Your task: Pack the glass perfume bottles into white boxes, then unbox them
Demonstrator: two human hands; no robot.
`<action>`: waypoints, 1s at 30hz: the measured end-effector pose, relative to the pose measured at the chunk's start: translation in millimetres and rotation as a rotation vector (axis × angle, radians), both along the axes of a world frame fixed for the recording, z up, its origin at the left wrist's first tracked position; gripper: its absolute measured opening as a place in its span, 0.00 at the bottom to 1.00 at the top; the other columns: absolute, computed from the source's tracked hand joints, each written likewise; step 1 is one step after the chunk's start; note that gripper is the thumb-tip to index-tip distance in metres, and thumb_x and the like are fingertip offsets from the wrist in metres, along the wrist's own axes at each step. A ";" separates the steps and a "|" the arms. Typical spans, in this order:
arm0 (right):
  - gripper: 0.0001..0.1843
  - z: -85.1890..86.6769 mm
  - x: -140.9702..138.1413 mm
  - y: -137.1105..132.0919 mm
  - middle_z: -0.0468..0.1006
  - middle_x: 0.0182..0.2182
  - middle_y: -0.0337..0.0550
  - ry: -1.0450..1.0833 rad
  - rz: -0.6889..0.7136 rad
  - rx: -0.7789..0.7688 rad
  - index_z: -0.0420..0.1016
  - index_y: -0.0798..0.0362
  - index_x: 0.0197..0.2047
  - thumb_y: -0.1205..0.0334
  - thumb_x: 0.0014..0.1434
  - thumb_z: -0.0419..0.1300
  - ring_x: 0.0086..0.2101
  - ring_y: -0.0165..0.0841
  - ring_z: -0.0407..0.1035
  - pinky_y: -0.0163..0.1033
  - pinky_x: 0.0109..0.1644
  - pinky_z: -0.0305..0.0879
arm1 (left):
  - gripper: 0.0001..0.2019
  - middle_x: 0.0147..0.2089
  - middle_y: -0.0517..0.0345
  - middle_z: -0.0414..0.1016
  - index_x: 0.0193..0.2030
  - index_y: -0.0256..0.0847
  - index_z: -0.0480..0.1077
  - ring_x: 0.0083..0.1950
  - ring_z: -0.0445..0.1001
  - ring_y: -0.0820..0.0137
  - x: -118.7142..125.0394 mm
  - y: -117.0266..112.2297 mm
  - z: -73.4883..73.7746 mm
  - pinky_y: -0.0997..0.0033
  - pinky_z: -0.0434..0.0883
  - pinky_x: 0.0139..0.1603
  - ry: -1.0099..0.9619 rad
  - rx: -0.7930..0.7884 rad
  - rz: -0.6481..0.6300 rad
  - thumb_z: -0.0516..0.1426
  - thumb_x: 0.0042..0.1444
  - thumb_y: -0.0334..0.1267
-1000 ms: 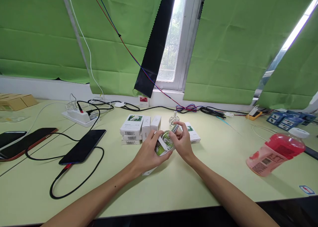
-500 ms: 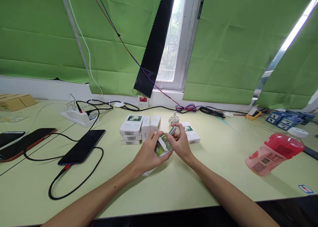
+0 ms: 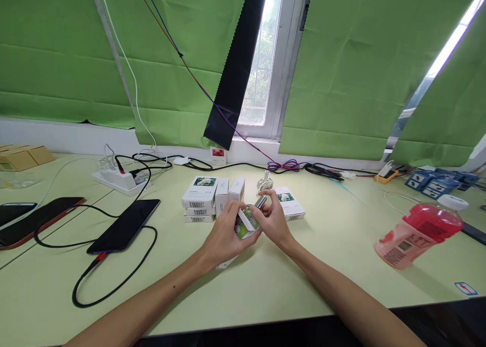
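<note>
My left hand is closed around a small white carton with green, flower-printed surfaces and a white flap showing. Beside it, my right hand has its thumb and fingers closed about a shiny silver cylindrical cap at the carton's upper end. Whether the cap sits on a bottle is hidden by my fingers. A clear glass perfume bottle stands just behind my right hand. To its right, a white flower-pictured box lies flat, partly covered by that hand.
Stacked white boxes and upright ones stand beyond my left hand. At left lie a black phone with its cable and a power strip. A pink drink bottle is at right. Cables run along the wall.
My right hand has shifted very slightly, its fingers curling a little closer around the silver cap. The carton stays in my left hand; the view has drifted slightly.
</note>
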State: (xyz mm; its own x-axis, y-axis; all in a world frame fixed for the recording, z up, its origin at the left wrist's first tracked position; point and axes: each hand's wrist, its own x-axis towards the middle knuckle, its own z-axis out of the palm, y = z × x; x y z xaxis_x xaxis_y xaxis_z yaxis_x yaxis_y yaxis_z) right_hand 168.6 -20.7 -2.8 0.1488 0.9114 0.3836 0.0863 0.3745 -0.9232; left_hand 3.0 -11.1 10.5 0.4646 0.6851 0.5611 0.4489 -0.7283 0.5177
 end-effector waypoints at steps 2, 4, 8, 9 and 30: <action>0.21 -0.7 -0.2 0.7 0.70 0.22 0.29 0.001 0.008 0.003 0.60 0.47 0.51 0.55 0.59 0.63 0.20 0.29 0.63 0.32 0.23 0.58 | 0.20 0.42 0.58 0.68 0.47 0.44 0.60 0.37 0.69 0.69 0.3 0.2 -0.5 0.70 0.67 0.34 -0.006 -0.016 0.011 0.64 0.56 0.47; 0.21 -1.1 -0.6 1.3 0.70 0.22 0.30 0.006 0.016 -0.001 0.59 0.47 0.51 0.55 0.59 0.63 0.20 0.29 0.63 0.33 0.23 0.59 | 0.19 0.41 0.60 0.67 0.45 0.44 0.59 0.35 0.67 0.71 0.4 0.1 -0.8 0.71 0.66 0.32 -0.017 -0.031 0.012 0.63 0.56 0.47; 0.22 -1.6 -1.5 1.6 0.71 0.23 0.30 0.035 0.034 -0.017 0.59 0.47 0.51 0.54 0.58 0.63 0.20 0.29 0.64 0.33 0.24 0.60 | 0.19 0.42 0.59 0.68 0.43 0.45 0.58 0.35 0.67 0.71 0.3 0.0 -1.4 0.71 0.65 0.32 -0.043 -0.037 -0.001 0.63 0.55 0.47; 0.22 -1.6 -1.8 1.5 0.72 0.23 0.30 0.040 0.036 -0.021 0.59 0.47 0.51 0.54 0.58 0.64 0.20 0.29 0.65 0.33 0.24 0.61 | 0.19 0.42 0.59 0.68 0.43 0.45 0.57 0.35 0.68 0.71 0.3 0.1 -1.7 0.71 0.65 0.32 -0.045 -0.040 -0.003 0.63 0.55 0.47; 0.22 -0.3 -1.6 1.9 0.70 0.21 0.29 0.040 -0.059 -0.033 0.61 0.48 0.50 0.57 0.55 0.64 0.20 0.30 0.65 0.32 0.23 0.58 | 0.22 0.42 0.57 0.69 0.50 0.45 0.58 0.36 0.72 0.65 -2.8 1.9 1.9 0.69 0.64 0.28 0.134 -0.028 -0.008 0.62 0.54 0.48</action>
